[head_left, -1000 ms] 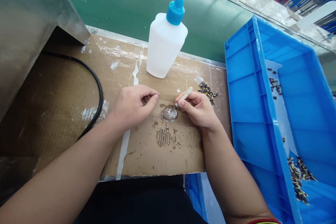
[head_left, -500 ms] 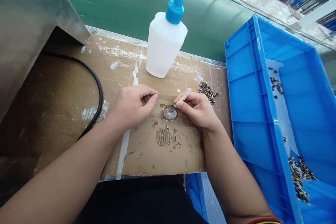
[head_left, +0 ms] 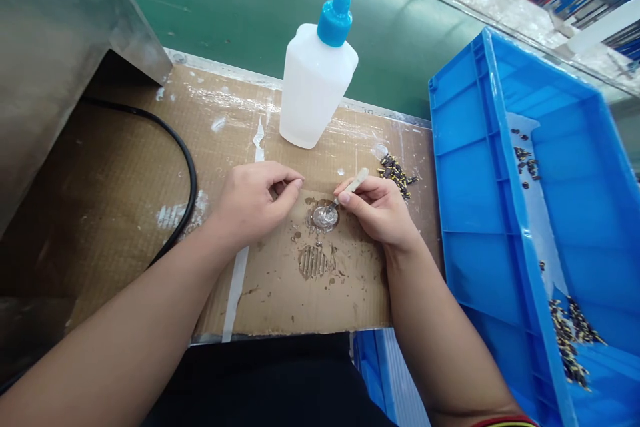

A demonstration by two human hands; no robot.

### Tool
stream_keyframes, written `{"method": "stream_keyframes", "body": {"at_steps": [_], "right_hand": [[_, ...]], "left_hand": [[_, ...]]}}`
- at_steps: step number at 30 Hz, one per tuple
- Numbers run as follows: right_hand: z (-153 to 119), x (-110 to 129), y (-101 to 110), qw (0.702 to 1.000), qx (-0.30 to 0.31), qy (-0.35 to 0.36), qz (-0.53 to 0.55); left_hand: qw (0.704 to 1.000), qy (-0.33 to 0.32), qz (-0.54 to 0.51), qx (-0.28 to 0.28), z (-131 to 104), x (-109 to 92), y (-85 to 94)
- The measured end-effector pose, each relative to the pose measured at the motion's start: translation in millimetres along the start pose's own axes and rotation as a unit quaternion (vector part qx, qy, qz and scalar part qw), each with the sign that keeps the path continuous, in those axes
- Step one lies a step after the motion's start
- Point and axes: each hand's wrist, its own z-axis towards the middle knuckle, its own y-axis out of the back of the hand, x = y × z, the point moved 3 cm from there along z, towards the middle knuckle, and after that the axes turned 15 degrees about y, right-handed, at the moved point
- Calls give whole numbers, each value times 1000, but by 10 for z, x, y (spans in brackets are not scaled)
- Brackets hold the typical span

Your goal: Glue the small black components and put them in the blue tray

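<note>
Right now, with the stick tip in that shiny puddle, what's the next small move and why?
Probably lift the stick out of the glue puddle and carry it left to the left hand, whose pinched fingertips seem to hold something small. The right hand has the tip dipped already, and the pinch sits just beside the puddle.

Thin pale stick, off-white, slanted with its upper end up and to the right, pinched between the fingers of the right hand. Lower tip dipped into a small round puddle of shiny clear liquid, ringed by brown stains, lying on the brown corrugated cardboard sheet that covers the desk. Something tiny pinched between thumb and forefinger of the left hand, curled just left of the puddle, too hidden to tell. Both hands resting on the cardboard, near each other yet apart.
</note>
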Motion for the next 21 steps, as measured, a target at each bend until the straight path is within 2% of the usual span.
{"method": "stream_keyframes", "body": {"at_steps": [13, 21], "right_hand": [[-40, 39, -32, 999, -34, 7, -33], [-66, 91, -79, 996, -61, 34, -56]], "left_hand": [[1000, -4, 4, -2, 2, -1, -3], [1000, -7, 0, -2, 4, 1, -4]]}}
